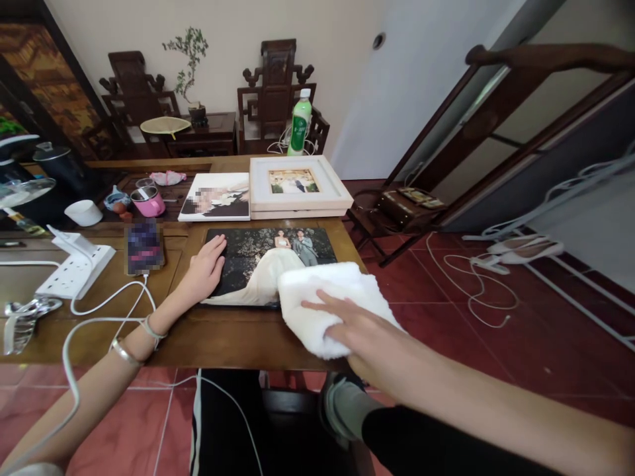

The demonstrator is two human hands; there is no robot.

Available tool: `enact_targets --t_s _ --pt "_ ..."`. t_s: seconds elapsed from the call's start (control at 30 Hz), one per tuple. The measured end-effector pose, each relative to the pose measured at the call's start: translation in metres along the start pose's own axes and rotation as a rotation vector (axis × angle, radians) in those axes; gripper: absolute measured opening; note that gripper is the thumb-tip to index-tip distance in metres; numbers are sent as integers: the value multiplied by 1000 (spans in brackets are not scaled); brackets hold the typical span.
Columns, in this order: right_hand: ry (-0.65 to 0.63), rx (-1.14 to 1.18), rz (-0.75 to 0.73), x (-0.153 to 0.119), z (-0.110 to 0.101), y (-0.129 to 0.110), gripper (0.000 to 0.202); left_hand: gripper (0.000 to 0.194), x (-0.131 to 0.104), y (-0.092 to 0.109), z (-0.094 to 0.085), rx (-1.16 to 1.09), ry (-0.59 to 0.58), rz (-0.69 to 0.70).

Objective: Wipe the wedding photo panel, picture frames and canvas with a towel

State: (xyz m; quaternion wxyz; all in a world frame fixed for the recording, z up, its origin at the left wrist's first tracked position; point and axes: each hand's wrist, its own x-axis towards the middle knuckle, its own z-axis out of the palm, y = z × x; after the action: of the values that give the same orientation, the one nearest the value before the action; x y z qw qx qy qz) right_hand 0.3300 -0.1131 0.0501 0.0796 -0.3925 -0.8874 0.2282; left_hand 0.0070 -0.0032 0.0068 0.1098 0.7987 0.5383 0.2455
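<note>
Two-handed posture at a wooden table (233, 337). The left forearm slants up from the lower left, its hand (206, 270) laid palm-down on the left edge of the photo panel (255, 261), fingers extended and close together. The right arm reaches in from the lower right, wrist low, its hand (354, 324) resting upon a folded white cloth (342, 283) with the foremost fingers apart — whether they grip the folds cannot be told. The panel lies flat near the table's front edge, its lower-right corner covered by the cloth — a white-framed picture (260, 188) behind.
</note>
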Motion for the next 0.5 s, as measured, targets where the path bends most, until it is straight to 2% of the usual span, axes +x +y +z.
enact_targets --t_s 0.1,0.2,0.33,0.4,0.5 --pt "21 -134 -1 29 -24 14 51 46 0 0 -1 4 -6 -4" --pt "58 -210 -41 66 -44 47 43 46 1 -1 -1 6 -16 -12" --pt "70 -280 -72 106 -60 90 41 48 1 -3 -1 -3 -11 -2" --pt "81 -298 -48 117 -64 101 40 47 1 -4 0 -10 -5 0" --pt "108 -297 -10 119 -62 99 41 46 1 -4 -1 -18 -1 -10"
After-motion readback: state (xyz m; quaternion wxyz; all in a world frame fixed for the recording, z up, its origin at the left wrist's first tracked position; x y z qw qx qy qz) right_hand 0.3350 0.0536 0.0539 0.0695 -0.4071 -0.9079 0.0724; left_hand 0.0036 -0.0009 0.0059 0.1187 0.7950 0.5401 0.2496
